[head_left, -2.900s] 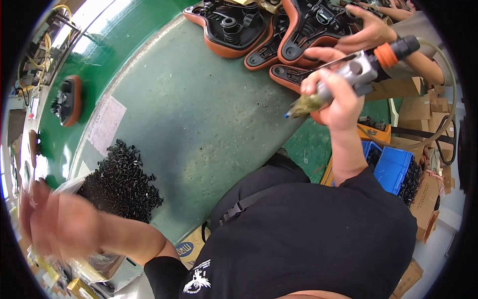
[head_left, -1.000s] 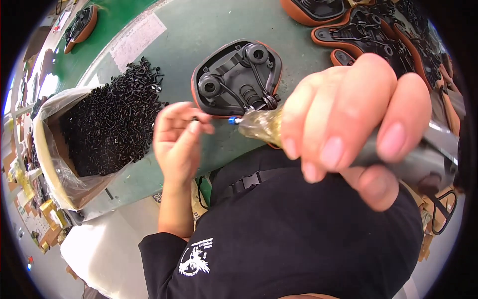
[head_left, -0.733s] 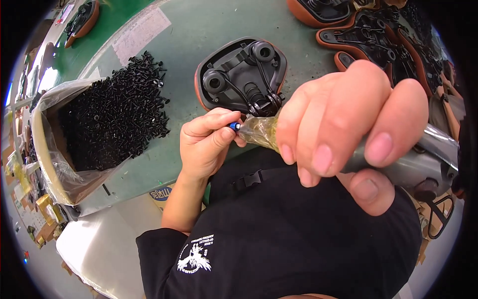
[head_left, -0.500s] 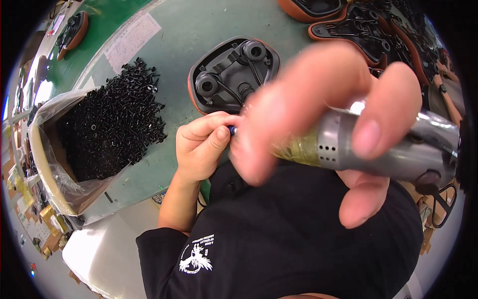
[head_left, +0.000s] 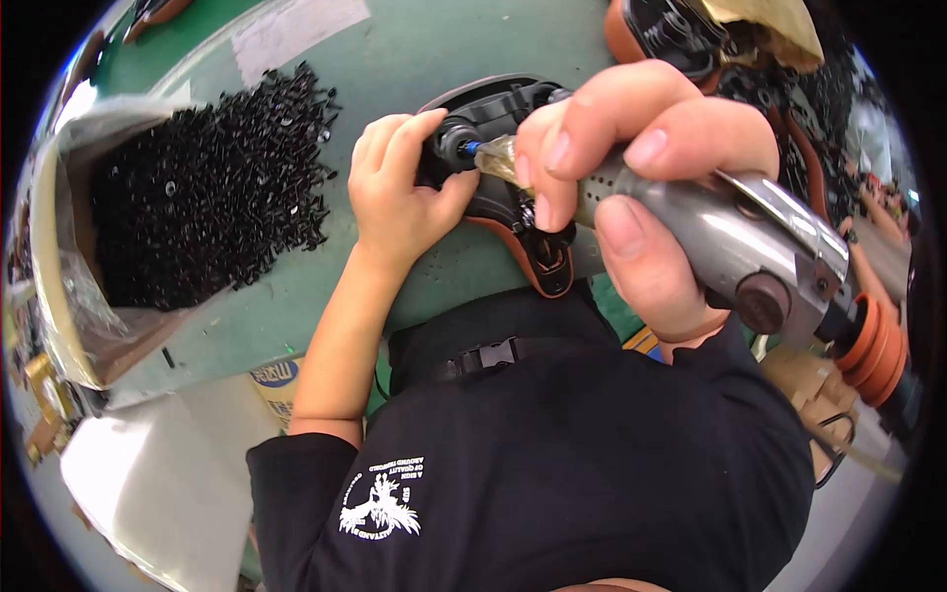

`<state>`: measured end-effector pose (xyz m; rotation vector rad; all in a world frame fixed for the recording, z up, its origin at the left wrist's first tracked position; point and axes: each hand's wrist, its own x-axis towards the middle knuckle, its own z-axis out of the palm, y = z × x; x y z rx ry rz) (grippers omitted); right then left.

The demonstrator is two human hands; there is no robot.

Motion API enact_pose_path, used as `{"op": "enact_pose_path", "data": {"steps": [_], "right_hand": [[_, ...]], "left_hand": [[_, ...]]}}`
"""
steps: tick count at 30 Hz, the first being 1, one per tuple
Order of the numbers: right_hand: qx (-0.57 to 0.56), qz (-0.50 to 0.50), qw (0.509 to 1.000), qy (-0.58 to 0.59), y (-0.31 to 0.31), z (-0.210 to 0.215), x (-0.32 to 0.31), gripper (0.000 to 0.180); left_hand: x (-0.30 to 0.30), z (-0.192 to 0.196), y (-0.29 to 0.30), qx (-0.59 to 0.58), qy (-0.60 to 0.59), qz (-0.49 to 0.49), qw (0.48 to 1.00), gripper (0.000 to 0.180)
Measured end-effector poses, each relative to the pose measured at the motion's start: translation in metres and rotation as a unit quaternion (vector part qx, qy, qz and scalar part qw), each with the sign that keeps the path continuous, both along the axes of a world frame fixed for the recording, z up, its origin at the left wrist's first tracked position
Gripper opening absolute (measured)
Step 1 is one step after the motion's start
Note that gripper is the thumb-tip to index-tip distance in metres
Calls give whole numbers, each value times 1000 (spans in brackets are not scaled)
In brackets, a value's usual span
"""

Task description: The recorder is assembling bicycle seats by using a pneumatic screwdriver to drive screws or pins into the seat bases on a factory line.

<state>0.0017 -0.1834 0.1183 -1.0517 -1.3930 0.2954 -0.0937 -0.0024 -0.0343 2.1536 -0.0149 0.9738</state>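
Observation:
My right hand (head_left: 656, 148) is wrapped round a silver power screwdriver (head_left: 725, 242) with a yellowish clear nose. Its blue tip (head_left: 473, 148) points into a round black socket (head_left: 455, 143) on the underside of a bicycle saddle (head_left: 547, 271). The saddle lies upside down on the green table (head_left: 395, 59), its brown-edged narrow end toward me. My left hand (head_left: 400, 192) grips the saddle's left side, fingers and thumb on either side of that socket. Whether a screw sits at the tip is hidden. The driver and my right fingers cover the saddle's right part.
Left of the saddle, a heap of black screws (head_left: 217, 187) spills from a plastic-lined box (head_left: 64, 266) onto the table. More upturned saddles (head_left: 671, 39) stand at the far right, beside brown paper (head_left: 769, 30). An orange coiled hose (head_left: 873, 350) trails from the driver's rear.
My left hand has gone from pinching at the blue tip to gripping the saddle. The driver has tilted and its tip now meets the socket. The saddle has turned, narrow end toward me.

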Motion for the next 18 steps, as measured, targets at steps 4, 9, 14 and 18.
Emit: {"op": "enact_pose_path", "data": {"steps": [4,9,14,18], "right_hand": [[-16,-47,999,-10,4,-4,-11,43],[-49,-81,995,-9,17,-6,-21,39],[-70,-112,991,-10,27,-20,-26,36],[-75,-118,990,-33,31,-29,-32,37]], "left_hand": [[-5,4,-1,-38,13,-1,999,52],[-6,7,-5,-63,14,30,997,50],[-5,-10,-6,-138,19,29,990,38],[-3,-18,-3,-171,-30,-14,985,39]]}}
